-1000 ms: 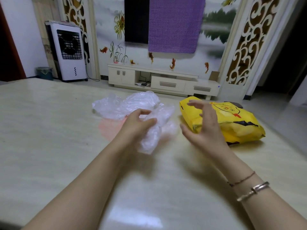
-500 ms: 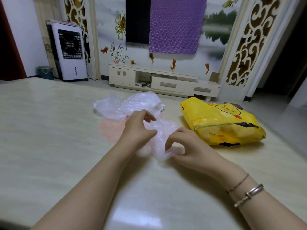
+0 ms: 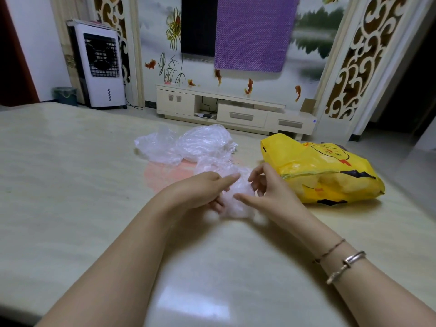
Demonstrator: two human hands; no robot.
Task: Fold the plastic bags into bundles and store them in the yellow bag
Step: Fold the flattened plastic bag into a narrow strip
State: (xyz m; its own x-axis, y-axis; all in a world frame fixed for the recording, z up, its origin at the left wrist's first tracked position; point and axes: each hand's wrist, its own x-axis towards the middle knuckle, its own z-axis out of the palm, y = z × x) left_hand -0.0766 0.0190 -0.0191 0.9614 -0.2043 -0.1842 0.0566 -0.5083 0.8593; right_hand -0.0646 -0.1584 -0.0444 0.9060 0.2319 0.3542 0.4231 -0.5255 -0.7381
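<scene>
- Clear crinkled plastic bag (image 3: 237, 197), half bunched, sits between both hands just above the pale marble-look table (image 3: 70, 185)
- Left hand (image 3: 200, 192) grips its near-left side – fingers curled under, thumb laid across the top
- Right hand (image 3: 271, 192) pinches the bundle's right side with bent fingers
- Beyond the grip lie more loose transparent plastic bags (image 3: 188, 145) over a pink one (image 3: 165, 173)
- Right of the grip, just beside that hand – the stuffed yellow printed bag (image 3: 325, 171) on its side
</scene>
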